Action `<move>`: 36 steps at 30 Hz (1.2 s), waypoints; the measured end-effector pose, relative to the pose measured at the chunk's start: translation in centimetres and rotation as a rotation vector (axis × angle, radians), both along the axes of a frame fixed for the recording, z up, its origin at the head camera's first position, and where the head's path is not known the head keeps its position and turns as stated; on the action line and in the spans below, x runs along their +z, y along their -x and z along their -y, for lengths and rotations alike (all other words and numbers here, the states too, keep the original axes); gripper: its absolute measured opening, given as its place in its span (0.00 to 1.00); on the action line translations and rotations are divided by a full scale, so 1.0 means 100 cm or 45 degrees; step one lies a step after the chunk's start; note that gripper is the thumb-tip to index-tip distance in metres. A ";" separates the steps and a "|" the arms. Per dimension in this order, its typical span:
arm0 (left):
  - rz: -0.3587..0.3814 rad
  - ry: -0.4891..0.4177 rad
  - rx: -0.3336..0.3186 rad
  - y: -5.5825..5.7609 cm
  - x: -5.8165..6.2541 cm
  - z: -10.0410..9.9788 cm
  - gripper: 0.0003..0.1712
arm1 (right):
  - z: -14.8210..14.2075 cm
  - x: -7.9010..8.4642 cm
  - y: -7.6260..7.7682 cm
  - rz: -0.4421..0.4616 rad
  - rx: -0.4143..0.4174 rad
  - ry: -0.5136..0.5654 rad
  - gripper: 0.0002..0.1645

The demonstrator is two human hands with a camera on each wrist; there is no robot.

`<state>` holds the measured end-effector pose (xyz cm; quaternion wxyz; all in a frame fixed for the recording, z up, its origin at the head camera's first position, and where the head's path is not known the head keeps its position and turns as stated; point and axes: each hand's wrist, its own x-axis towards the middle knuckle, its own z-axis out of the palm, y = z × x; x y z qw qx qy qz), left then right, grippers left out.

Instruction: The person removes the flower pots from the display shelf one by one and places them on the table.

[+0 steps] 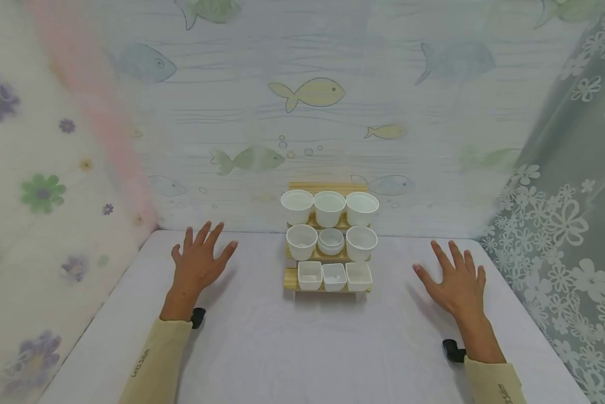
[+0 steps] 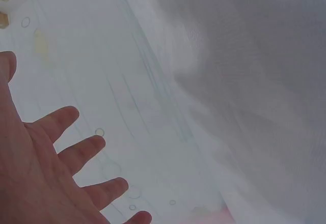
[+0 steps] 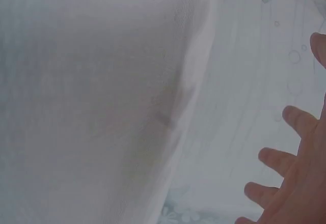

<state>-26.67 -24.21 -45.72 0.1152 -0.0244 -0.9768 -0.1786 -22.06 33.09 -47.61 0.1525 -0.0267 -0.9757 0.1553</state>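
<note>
My left hand hovers over the left part of the white table, its fingers spread and nothing in them. On the other side, my right hand is likewise spread and holds nothing. Between them, apart from both, stands a tiered wooden rack carrying white containers. Round tubs line the top tier. The middle tier bears two round cups with a smaller round jar between them. Small square cups sit along the bottom tier. Both wrist views show the spread fingers from the palm side.
A white cloth covers the table. Behind the rack rises a fish-patterned backdrop. A flower-printed cloth bounds the left side, and a lace-like floral curtain hangs at the right.
</note>
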 end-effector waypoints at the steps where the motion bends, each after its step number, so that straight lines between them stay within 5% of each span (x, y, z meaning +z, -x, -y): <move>1: -0.007 -0.004 -0.003 0.001 -0.001 0.000 0.49 | 0.000 0.000 0.000 -0.009 0.004 0.003 0.52; 17: -0.159 -0.194 -0.109 0.003 -0.006 -0.008 0.41 | 0.004 0.006 -0.003 -0.135 0.074 0.006 0.47; 36: 0.001 -0.461 -0.206 0.002 -0.013 -0.036 0.41 | 0.020 0.018 -0.006 -0.251 0.124 0.083 0.39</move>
